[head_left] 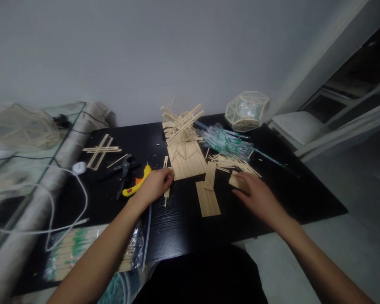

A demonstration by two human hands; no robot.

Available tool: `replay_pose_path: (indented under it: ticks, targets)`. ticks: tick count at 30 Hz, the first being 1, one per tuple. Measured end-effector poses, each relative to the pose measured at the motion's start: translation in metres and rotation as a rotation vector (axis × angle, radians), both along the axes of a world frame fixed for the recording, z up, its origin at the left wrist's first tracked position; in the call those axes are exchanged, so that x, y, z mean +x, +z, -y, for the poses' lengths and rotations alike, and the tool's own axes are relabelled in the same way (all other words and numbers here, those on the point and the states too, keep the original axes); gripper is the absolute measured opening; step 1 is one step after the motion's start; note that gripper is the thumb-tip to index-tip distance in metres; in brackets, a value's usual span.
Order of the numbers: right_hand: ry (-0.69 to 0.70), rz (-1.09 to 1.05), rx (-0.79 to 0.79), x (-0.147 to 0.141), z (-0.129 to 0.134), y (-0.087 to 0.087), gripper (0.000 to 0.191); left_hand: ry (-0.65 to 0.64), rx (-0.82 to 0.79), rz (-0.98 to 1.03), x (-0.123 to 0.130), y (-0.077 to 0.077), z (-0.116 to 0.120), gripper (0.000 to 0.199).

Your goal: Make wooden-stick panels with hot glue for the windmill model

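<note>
My right hand (256, 192) has its thumb and fingers around a small panel of wooden sticks (238, 183), right of the base. My left hand (156, 184) is closed, fingers curled, at the front left corner of the stick base (186, 162). What it pinches, if anything, is hidden. Beneath it lies a narrow stick strip (166, 193). On the base stands a windmill-like stick model (183, 131) with crossed blades. Between my hands a small stick panel (210, 175) overlaps a larger stick panel (208, 202) on the black table (177, 232).
Left of my left hand lie a yellow glue gun (137, 181) and dark pliers (124, 173). Further left are a stick cross (101, 150) and a white cable (85, 194). Loose sticks (234, 164), plastic wrappers (224, 141) and a faceted stick frame (247, 110) occupy the right.
</note>
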State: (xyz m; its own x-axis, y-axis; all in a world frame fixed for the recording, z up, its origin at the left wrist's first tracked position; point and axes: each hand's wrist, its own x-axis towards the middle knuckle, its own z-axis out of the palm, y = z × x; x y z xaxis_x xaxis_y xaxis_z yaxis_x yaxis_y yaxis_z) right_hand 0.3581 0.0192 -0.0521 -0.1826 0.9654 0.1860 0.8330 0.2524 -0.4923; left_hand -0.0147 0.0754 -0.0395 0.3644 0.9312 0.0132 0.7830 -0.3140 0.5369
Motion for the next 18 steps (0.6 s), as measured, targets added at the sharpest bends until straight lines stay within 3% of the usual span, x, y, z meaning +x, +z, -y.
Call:
replay_pose_path:
  ticks: [5,9,13,18]
  targets:
    - [-0.051,0.123,-0.071,0.027,-0.003,-0.007,0.045,0.017,0.063,-0.053,0.001,0.005,-0.002,0.012]
    - [-0.064,0.089,-0.159,0.022,0.0,-0.005,0.053,-0.058,0.049,-0.088,0.015,0.016,0.008,0.01]
    - [-0.058,-0.071,-0.289,0.009,0.001,0.0,0.058,-0.141,-0.002,-0.124,0.044,0.024,0.022,0.008]
    - [-0.147,-0.169,-0.373,-0.013,0.001,0.005,0.029,-0.062,-0.032,-0.201,0.096,0.023,0.021,0.028]
